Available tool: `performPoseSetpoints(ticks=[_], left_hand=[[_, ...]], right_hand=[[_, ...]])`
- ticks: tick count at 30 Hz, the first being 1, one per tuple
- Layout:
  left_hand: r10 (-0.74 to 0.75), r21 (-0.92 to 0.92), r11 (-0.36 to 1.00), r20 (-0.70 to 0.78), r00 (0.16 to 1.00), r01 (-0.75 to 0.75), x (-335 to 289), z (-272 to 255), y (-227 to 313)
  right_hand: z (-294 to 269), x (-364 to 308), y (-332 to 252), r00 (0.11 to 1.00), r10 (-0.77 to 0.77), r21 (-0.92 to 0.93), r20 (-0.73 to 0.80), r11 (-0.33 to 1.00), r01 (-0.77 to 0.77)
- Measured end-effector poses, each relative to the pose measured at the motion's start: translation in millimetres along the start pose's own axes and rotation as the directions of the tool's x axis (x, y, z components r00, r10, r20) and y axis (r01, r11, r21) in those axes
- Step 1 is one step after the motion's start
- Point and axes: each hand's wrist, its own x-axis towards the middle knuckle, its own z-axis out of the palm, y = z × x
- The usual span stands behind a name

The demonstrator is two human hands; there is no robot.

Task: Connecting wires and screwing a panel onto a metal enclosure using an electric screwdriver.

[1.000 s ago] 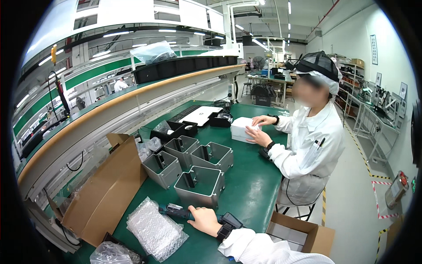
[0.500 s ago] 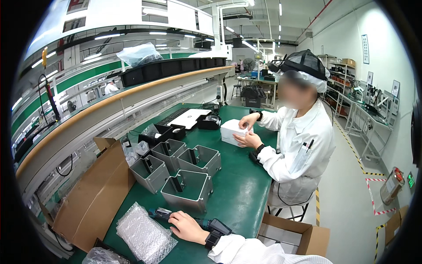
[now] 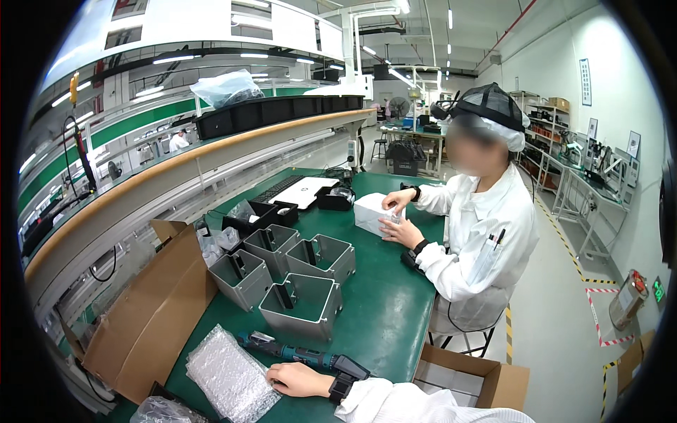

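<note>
My right hand (image 3: 300, 379) rests on the green table (image 3: 381, 317) at the lower edge, with a dark watch on its wrist and a white sleeve behind it. It holds nothing and its fingers lie loosely apart. A teal and black electric screwdriver (image 3: 296, 350) lies just beyond the fingers. A sheet of bubble wrap (image 3: 229, 374) lies to their left. Three grey open metal boxes (image 3: 300, 307) stand further along the table. My left hand is out of view.
A co-worker in a white coat (image 3: 479, 240) sits at the table's right side, both hands on a white box (image 3: 371, 213). An open cardboard box (image 3: 151, 310) stands at the left, another carton (image 3: 472, 374) on the floor. Black trays (image 3: 264, 215) and a keyboard (image 3: 278, 189) lie farther back.
The view has tilted and shifted a little. My hand stays beside the screwdriver. The co-worker keeps both hands on the white box.
</note>
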Motion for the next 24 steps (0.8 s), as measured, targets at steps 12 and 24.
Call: performPoseSetpoints(ticks=[12,24], left_hand=[[0.002,-0.004,1.0,0.024,1.0,-0.002,4,1,-4],[-0.007,0.0,1.0,0.013,1.0,0.007,8,2,-4]], right_hand=[[-1,3,3,1.0,0.0,-0.01,0.014,1.0,0.0],[10,4,14,0.999,-0.037,-0.025,-0.028,0.999,0.037]])
